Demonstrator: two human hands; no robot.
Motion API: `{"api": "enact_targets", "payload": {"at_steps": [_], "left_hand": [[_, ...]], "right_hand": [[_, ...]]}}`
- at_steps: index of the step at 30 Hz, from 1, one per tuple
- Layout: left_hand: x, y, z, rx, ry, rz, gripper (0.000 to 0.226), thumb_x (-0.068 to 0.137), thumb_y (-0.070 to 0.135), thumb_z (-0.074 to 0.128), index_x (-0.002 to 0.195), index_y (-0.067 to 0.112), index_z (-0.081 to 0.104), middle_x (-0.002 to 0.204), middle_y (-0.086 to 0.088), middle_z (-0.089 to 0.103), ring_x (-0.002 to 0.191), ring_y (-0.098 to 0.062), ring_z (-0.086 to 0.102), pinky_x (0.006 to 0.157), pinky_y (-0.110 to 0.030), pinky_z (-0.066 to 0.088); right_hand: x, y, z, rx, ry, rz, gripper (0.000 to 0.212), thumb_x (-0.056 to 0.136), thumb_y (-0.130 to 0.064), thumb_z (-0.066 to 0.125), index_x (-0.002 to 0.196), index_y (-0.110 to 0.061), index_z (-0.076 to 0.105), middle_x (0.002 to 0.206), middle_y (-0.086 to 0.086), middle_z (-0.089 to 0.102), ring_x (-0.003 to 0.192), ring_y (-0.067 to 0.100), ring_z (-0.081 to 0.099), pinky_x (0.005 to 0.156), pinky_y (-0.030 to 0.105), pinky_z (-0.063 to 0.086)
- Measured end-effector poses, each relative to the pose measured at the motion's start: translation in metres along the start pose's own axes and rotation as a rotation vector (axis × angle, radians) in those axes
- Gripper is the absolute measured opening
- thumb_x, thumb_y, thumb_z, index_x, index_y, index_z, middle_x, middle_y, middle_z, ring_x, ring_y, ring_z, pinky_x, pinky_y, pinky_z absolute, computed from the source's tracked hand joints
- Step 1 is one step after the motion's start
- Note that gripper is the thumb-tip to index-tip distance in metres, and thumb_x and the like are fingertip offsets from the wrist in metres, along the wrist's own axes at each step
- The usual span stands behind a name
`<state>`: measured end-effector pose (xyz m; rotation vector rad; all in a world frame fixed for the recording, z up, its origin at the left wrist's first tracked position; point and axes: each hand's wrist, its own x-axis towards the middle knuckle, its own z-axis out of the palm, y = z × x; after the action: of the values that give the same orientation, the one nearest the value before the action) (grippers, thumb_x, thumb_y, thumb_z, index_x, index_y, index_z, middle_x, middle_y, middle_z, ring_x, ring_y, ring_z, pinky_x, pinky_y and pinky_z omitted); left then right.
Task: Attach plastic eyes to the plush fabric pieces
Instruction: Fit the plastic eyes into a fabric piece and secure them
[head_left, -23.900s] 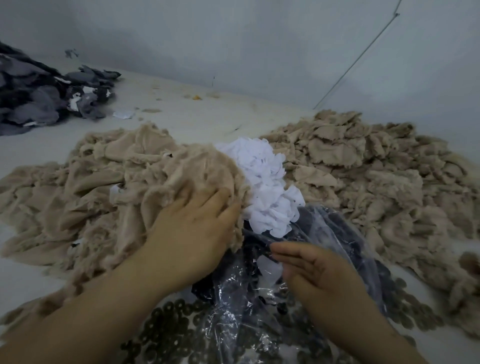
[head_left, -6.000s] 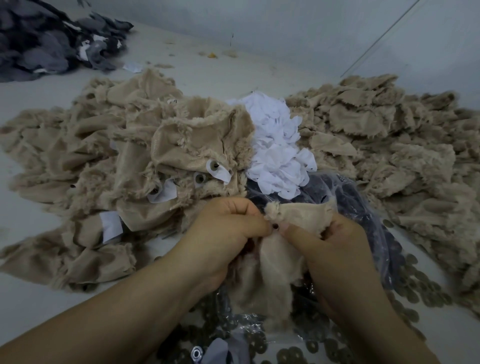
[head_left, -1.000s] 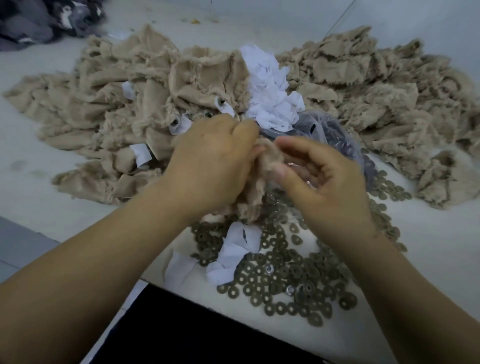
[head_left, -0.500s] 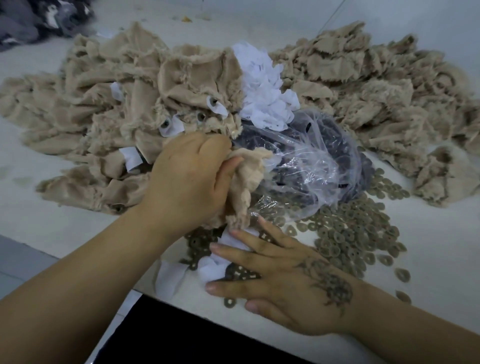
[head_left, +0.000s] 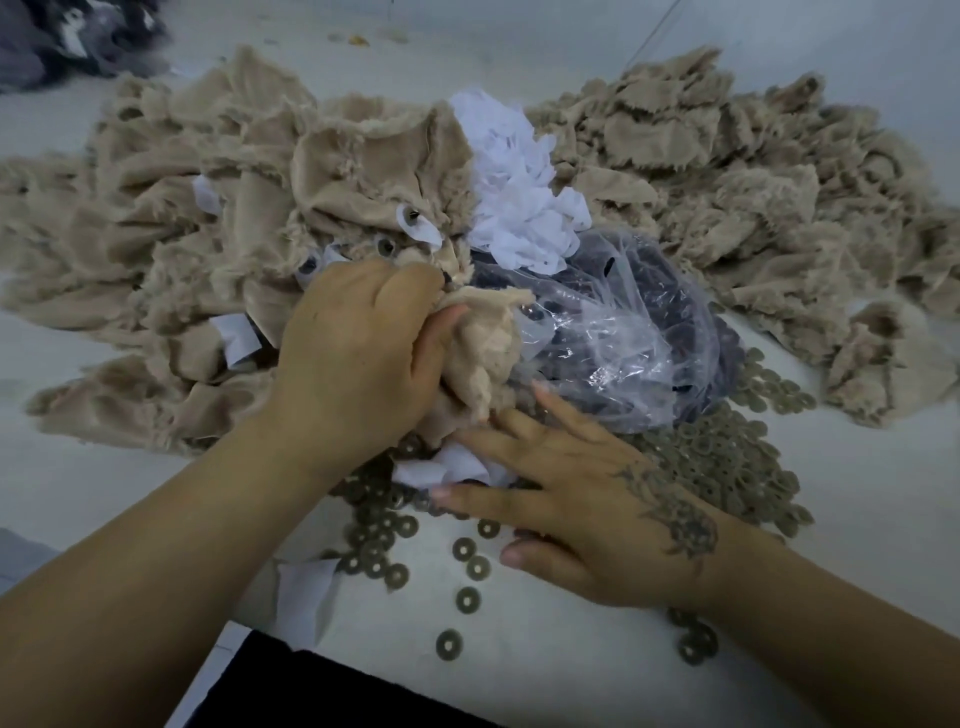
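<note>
1. The white table (head_left: 571, 670) meets a dark near edge at bottom centre. Bare surface shows along the left margin, in the strip in front of both forearms, and at far right beyond the washers.
2. A heap of grey fabric (head_left: 62, 47) lies at the far left corner, well apart from the work area.
3. The left pile of beige plush pieces (head_left: 171, 208) spreads from the left frame edge to the centre. Several pieces carry white backing patches. Fitted plastic eyes (head_left: 385, 246) show on pieces near the pile's right edge, just beyond the left hand.
4. The left hand (head_left: 358, 358) is curled round a bunched beige plush piece (head_left: 483, 343), thumb pressed against the fabric. The piece is held above the table, just beside the clear plastic bag; its pile is short and fuzzy, its edges ragged.
5. White fabric scraps (head_left: 519, 187) are heaped between the two beige piles, touching the bag's far side.
6. The clear plastic bag (head_left: 623, 332) lies crumpled at centre and holds small dark parts; their exact form cannot be told.
7. The right hand (head_left: 587, 514) lies palm down, fingers straight and spread, grasping nothing. Its fingertips rest on a white scrap (head_left: 441, 467) and the washers (head_left: 727, 457) scattered around it.
8. The right pile of beige plush pieces (head_left: 753, 182) runs to the right frame edge.
</note>
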<state>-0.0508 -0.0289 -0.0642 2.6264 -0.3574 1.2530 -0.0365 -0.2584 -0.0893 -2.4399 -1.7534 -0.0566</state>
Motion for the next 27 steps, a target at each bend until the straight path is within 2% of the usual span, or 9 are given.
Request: {"api": "enact_targets", "payload": {"at_steps": [2, 3, 6, 10, 13, 16, 19, 22, 27], "left_hand": [[0.002, 0.003, 0.000, 0.010, 0.026, -0.007, 0.030, 0.099, 0.018, 0.055, 0.082, -0.006, 0.062, 0.067, -0.018, 0.056, 0.061, -0.033, 0.052, 0.059, -0.042, 0.037], [0.003, 0.004, 0.001, 0.014, 0.036, -0.014, 0.031, 0.099, 0.019, 0.055, 0.082, -0.006, 0.062, 0.068, -0.018, 0.057, 0.061, -0.033, 0.052, 0.058, -0.042, 0.037], [0.007, 0.008, 0.002, 0.007, 0.053, -0.031, 0.033, 0.100, 0.020, 0.055, 0.084, -0.007, 0.063, 0.068, -0.020, 0.057, 0.061, -0.034, 0.053, 0.056, -0.044, 0.042], [0.012, 0.006, 0.006, 0.016, 0.079, -0.013, 0.033, 0.100, 0.021, 0.056, 0.084, -0.007, 0.063, 0.067, -0.020, 0.056, 0.060, -0.034, 0.052, 0.055, -0.041, 0.040], [0.012, 0.004, 0.012, 0.015, 0.080, -0.020, 0.033, 0.099, 0.021, 0.056, 0.084, -0.007, 0.063, 0.068, -0.020, 0.056, 0.061, -0.034, 0.053, 0.055, -0.041, 0.040], [0.011, 0.001, 0.020, 0.007, 0.072, -0.031, 0.033, 0.100, 0.023, 0.054, 0.087, -0.006, 0.064, 0.069, -0.020, 0.057, 0.063, -0.035, 0.054, 0.058, -0.042, 0.041], [0.014, -0.003, 0.026, -0.005, 0.069, -0.037, 0.033, 0.100, 0.023, 0.054, 0.088, -0.006, 0.064, 0.069, -0.020, 0.057, 0.064, -0.035, 0.054, 0.058, -0.042, 0.040], [0.021, -0.005, 0.033, -0.010, 0.074, -0.054, 0.032, 0.099, 0.023, 0.055, 0.087, -0.005, 0.064, 0.069, -0.020, 0.057, 0.064, -0.036, 0.055, 0.059, -0.041, 0.040], [0.034, -0.003, 0.039, -0.045, 0.087, 0.020, 0.024, 0.094, 0.016, 0.063, 0.084, -0.006, 0.064, 0.068, -0.019, 0.059, 0.062, -0.036, 0.057, 0.060, -0.041, 0.044]], "right_hand": [[-0.014, -0.006, -0.005, 0.039, 0.132, 0.032, 0.056, 0.102, -0.051, 0.039, 0.154, -0.031, 0.035, 0.164, 0.003, 0.026, 0.154, 0.024, 0.017, 0.123, 0.056, 0.010], [-0.024, -0.012, -0.006, 0.058, 0.181, 0.128, 0.059, 0.101, -0.053, 0.042, 0.154, -0.028, 0.037, 0.164, 0.003, 0.027, 0.154, 0.025, 0.018, 0.122, 0.058, 0.013], [-0.055, -0.032, -0.009, 0.038, 0.271, 0.411, 0.086, 0.086, -0.076, 0.050, 0.156, -0.029, 0.031, 0.165, 0.001, 0.021, 0.154, 0.026, 0.017, 0.119, 0.064, 0.014], [-0.082, -0.042, -0.001, 0.001, 0.034, 0.883, 0.133, 0.051, -0.106, 0.033, 0.158, -0.038, -0.005, 0.168, 0.001, -0.015, 0.154, 0.035, -0.011, 0.113, 0.073, 0.004], [-0.089, -0.035, 0.010, 0.064, -0.090, 1.119, 0.137, 0.037, -0.112, 0.023, 0.147, -0.049, -0.029, 0.158, -0.010, -0.040, 0.149, 0.033, -0.027, 0.112, 0.076, 0.006], [-0.080, -0.024, 0.018, 0.083, -0.098, 1.158, 0.133, 0.039, -0.112, 0.019, 0.146, -0.050, -0.031, 0.157, -0.010, -0.041, 0.150, 0.032, -0.022, 0.112, 0.074, 0.010], [-0.063, -0.012, 0.021, 0.094, -0.092, 1.138, 0.130, 0.041, -0.111, 0.015, 0.145, -0.049, -0.034, 0.157, -0.006, -0.042, 0.150, 0.033, -0.023, 0.114, 0.073, 0.005], [-0.044, 0.003, 0.024, 0.081, -0.082, 1.127, 0.129, 0.041, -0.111, 0.008, 0.138, -0.044, -0.045, 0.153, -0.004, -0.047, 0.148, 0.033, -0.029, 0.115, 0.072, -0.001], [-0.021, 0.013, 0.026, 0.105, -0.062, 1.111, 0.128, 0.043, -0.110, 0.003, 0.137, -0.041, -0.047, 0.155, -0.001, -0.044, 0.149, 0.035, -0.026, 0.114, 0.072, 0.002]]}}
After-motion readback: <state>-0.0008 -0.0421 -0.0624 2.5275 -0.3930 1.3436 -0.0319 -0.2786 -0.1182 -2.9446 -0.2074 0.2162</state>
